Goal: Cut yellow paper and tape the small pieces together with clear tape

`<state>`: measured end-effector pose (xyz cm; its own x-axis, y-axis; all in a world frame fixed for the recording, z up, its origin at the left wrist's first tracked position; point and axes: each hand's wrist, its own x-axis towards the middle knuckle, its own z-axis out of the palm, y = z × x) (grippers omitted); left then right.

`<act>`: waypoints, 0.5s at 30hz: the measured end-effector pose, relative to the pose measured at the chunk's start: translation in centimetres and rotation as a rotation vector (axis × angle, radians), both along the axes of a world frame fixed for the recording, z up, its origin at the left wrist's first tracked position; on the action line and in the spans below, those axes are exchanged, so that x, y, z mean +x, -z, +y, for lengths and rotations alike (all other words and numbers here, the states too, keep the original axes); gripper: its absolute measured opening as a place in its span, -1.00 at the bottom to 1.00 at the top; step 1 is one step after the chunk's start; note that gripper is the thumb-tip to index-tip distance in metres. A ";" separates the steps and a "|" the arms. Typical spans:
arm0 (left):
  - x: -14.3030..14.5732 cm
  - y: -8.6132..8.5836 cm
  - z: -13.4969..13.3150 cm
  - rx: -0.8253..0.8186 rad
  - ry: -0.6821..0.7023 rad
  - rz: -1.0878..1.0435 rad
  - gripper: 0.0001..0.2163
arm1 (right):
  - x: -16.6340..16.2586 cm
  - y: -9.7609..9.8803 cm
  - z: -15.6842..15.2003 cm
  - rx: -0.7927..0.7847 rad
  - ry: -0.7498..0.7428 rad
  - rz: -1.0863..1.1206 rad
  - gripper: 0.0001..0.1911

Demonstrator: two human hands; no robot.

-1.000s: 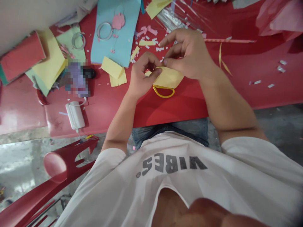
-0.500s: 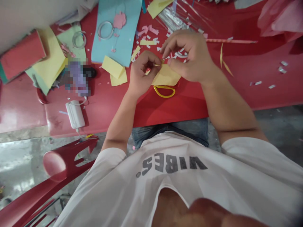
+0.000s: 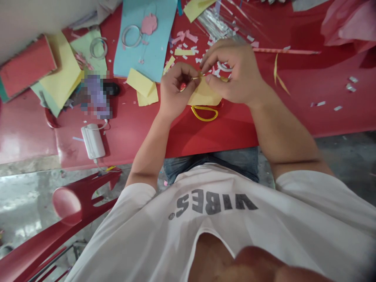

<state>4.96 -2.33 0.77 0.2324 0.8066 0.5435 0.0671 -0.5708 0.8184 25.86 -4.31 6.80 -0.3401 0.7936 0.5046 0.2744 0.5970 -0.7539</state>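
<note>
Both my hands meet over the red table (image 3: pixel 308 86), just beyond my lap. My left hand (image 3: pixel 174 91) is curled, its fingertips pinching the left end of a thin yellow paper strip (image 3: pixel 196 78). My right hand (image 3: pixel 232 72) pinches the same strip from the right, fingers bent. Under the hands lies a yellow paper piece (image 3: pixel 205 96), and a yellow loop handle (image 3: pixel 205 113) sits just nearer to me on the table.
A light blue sheet (image 3: pixel 143 43) with a tape ring (image 3: pixel 131 36) and a pink cut-out (image 3: pixel 148 24) lies at the back. Yellow and green sheets (image 3: pixel 63 74), paper scraps, a white power bank (image 3: pixel 93 141) and pink paper (image 3: pixel 346 19) surround it. A red chair (image 3: pixel 76 196) stands left.
My right hand's forefinger has curled in from pointing out, and both hands have closed tighter on the strip. The yellow paper beneath shifted slightly.
</note>
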 end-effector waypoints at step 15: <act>0.7 -0.9 -0.5 -0.079 -0.024 -0.109 -0.80 | -0.1 1.2 0.2 0.330 0.120 -0.345 -0.82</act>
